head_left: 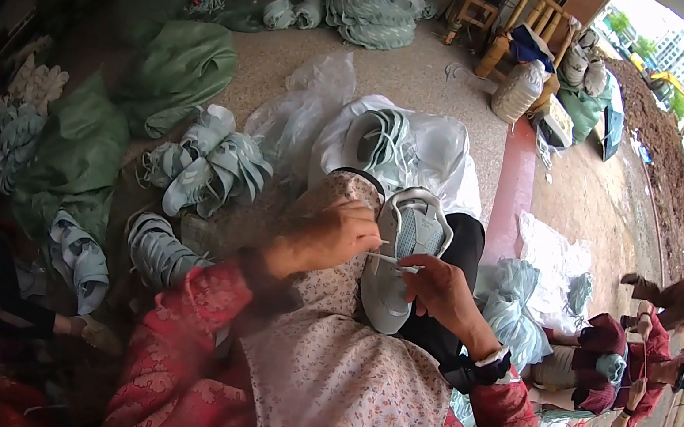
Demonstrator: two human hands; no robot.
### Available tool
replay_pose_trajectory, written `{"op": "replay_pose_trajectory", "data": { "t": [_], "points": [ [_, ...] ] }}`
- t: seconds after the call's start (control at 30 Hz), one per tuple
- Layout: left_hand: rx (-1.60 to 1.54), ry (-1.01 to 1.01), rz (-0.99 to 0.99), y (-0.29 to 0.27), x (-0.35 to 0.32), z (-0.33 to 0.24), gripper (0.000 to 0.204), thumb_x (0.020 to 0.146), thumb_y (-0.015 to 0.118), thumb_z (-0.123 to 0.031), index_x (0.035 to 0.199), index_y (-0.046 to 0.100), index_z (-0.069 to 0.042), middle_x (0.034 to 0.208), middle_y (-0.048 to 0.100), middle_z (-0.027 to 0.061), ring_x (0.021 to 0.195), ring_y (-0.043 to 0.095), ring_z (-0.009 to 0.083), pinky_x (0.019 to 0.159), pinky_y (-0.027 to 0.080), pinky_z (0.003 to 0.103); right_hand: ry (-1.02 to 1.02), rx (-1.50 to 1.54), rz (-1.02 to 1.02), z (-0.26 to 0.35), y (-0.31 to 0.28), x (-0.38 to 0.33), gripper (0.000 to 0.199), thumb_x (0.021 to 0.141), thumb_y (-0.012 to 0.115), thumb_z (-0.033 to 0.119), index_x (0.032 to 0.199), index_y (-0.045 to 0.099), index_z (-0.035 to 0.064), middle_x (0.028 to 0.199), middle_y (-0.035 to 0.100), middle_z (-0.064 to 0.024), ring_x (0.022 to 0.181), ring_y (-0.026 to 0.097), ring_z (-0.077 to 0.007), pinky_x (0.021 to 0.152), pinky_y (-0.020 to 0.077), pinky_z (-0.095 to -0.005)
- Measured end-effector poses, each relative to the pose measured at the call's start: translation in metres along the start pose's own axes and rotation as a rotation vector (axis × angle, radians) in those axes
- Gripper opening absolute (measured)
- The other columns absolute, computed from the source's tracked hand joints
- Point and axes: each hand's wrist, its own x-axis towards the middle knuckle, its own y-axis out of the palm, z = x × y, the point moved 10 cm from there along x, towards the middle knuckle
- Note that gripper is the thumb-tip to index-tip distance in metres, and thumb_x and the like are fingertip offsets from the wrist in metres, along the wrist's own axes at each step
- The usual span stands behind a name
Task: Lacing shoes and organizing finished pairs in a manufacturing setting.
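Observation:
A pale grey shoe upper [387,297] with a light blue mesh tongue lies on my lap, its toe toward me. A white shoelace [382,257] crosses over its front. My left hand [334,237] is at the shoe upper's left side, fingertips pinched on a lace end. From the right, my right hand [443,294] pinches the same lace near the eyelets, its fingers over the upper's right edge. A floral apron [351,385] covers my lap. Just beyond my knees, a stack of similar shoe uppers [380,144] rests on white plastic bags [450,155].
Bundles of shoe uppers [212,159] lie on the floor at left, beside green sacks [69,157]. More bundles [372,13] are piled at the back. Co-workers sit at the left and the right [648,369]. A bamboo chair [537,30] stands at the back right.

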Motion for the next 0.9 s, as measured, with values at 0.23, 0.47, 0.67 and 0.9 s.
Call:
{"op": "replay_pose_trajectory", "data": {
  "t": [0.23, 0.47, 0.67, 0.9],
  "points": [
    [-0.067, -0.099, 0.075, 0.027, 0.003, 0.017, 0.017, 0.088, 0.062, -0.023, 0.079, 0.066, -0.009, 0.083, 0.059, 0.0058, 0.09, 0.057, 0.0254, 0.088, 0.039, 0.04, 0.057, 0.09, -0.018, 0.004, 0.0, 0.001, 0.03, 0.095, 0.059, 0.011, 0.123, 0.056, 0.0007, 0.071, 0.063, -0.0024, 0.048, 0.052, -0.0068, 0.044, 0.0415, -0.023],
    [0.02, -0.129, 0.081, 0.033, 0.005, 0.016, 0.018, 0.085, 0.061, -0.023, 0.075, 0.064, -0.008, 0.082, 0.06, 0.0072, 0.089, 0.058, 0.0269, 0.087, 0.038, 0.041, 0.0, 0.058, 0.025, 0.01, 0.011, 0.003, 0.035, 0.094, 0.062, 0.012, 0.125, 0.055, -0.0017, 0.072, 0.063, -0.004, 0.053, 0.054, -0.0073, 0.048, 0.0437, -0.0233],
    [0.069, -0.105, 0.105, 0.026, 0.012, 0.01, 0.013, 0.081, 0.064, -0.02, 0.078, 0.063, -0.008, 0.088, 0.061, 0.0076, 0.093, 0.059, 0.0269, 0.087, 0.04, 0.042, 0.012, 0.018, 0.009, 0.013, 0.007, 0.001, 0.036, 0.092, 0.066, 0.012, 0.124, 0.058, -0.002, 0.074, 0.063, -0.003, 0.057, 0.054, -0.0057, 0.05, 0.0454, -0.0243],
    [-0.288, 0.072, 0.261, 0.007, 0.05, -0.008, 0.033, 0.068, 0.078, -0.009, 0.093, 0.058, -0.004, 0.099, 0.054, 0.0095, 0.093, 0.062, 0.0241, 0.08, 0.051, 0.035, -0.507, -0.769, -0.328, 0.07, -0.054, 0.011, 0.011, 0.083, 0.069, 0.008, 0.094, 0.071, 0.0073, 0.082, 0.064, -0.0076, 0.071, 0.063, -0.0234, 0.062, 0.0496, -0.033]
  ]
}}
